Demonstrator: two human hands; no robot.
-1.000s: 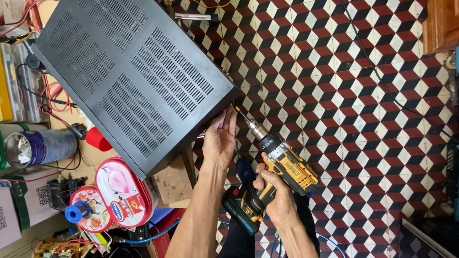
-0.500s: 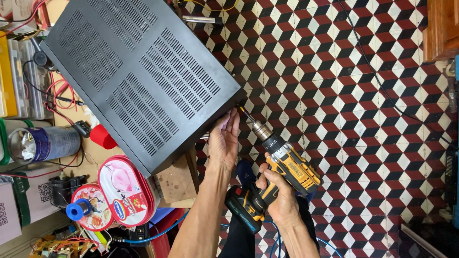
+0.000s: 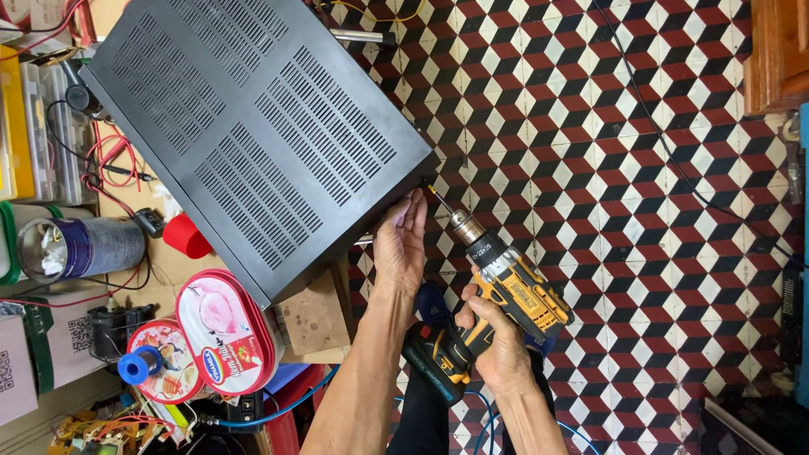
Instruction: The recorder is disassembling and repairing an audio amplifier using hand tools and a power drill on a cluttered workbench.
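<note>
The right hand grips the yellow cordless drill, bit angled to the black vented case's lower corner, where the left hand's open fingers steady it.

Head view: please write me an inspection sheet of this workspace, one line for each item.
Surface: wooden bench at the left, mostly covered.
Job's things: large black metal case with vent slots, overhanging the bench; yellow and black cordless drill, its bit at the case's corner.
Clutter: pink oval tubs, red cap, metal can, blue wire spool, clear plastic boxes.
Grippers: left hand steadies the case corner beside the bit; right hand grips the drill handle.
Cables: red and black leads on the bench; black cable across the floor; blue cable under the bench edge.
Surroundings: red, white and black patterned floor tiles; wooden cabinet.
</note>
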